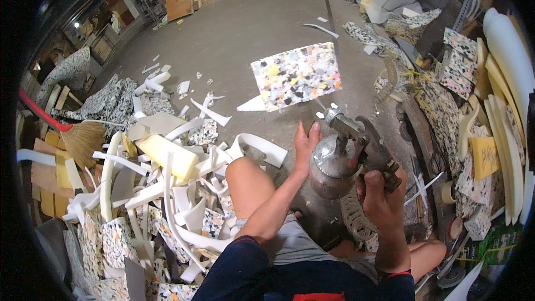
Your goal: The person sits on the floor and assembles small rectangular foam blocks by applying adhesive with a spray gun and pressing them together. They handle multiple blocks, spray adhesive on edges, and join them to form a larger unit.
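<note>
My right hand [384,198] is wrapped round the grip of a metal spray gun [346,125], with a round silver cup [332,173] hanging below it. The nozzle points forward at a rectangular speckled foam sheet [298,75], white with black, yellow, pink and blue flecks. A faint streak shows between nozzle and sheet. My left hand [306,144] is left of the cup, below the sheet's near edge; its fingertips point up, slightly apart, and nothing shows in them. Whether the sheet lies on the floor or is in the air, I cannot tell.
White and speckled foam offcuts [184,189] pile up by my left leg, with a yellow foam block [167,158]. A red-handled straw broom [83,139] lies at the left. Foam sheets [504,145] stand along the right, near a coiled hose [359,217]. Plywood boards [181,3] lean at the back.
</note>
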Motion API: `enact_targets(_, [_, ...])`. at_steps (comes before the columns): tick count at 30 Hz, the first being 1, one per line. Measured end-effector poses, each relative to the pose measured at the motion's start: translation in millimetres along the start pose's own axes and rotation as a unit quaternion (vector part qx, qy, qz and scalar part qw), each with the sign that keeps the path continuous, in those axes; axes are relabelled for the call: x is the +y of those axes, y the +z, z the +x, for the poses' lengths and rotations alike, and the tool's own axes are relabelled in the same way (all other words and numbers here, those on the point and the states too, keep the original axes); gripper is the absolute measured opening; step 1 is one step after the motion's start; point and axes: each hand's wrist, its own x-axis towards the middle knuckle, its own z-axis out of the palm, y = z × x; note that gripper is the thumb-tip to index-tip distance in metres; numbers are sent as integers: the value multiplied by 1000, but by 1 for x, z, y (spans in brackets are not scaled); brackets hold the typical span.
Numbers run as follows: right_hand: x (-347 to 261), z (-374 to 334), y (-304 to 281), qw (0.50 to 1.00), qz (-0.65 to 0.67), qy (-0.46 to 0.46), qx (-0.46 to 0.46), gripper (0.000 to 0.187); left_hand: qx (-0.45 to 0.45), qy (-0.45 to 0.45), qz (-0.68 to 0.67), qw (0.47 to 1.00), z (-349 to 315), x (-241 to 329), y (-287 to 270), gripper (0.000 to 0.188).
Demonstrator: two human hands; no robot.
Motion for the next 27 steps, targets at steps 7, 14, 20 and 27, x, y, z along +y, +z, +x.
enact_targets(7, [-5, -1, 2, 998, 15, -9, -66, 53, 6, -124, -11, 992, 6, -21, -18, 32])
enact_targets(14, [-4, -7, 4, 1000, 4, 10, -16, 49, 12, -50, 47, 998, 1, -4, -9, 19])
enact_targets(20, [5, -10, -7, 996, 46, 10, 73, 45, 17, -114, 13, 993, 3, 10, -5, 20])
enact_targets(27, [16, -11, -17, 995, -1, -1, 105, 34, 1, -110, 0, 994, 1, 15, -5, 23])
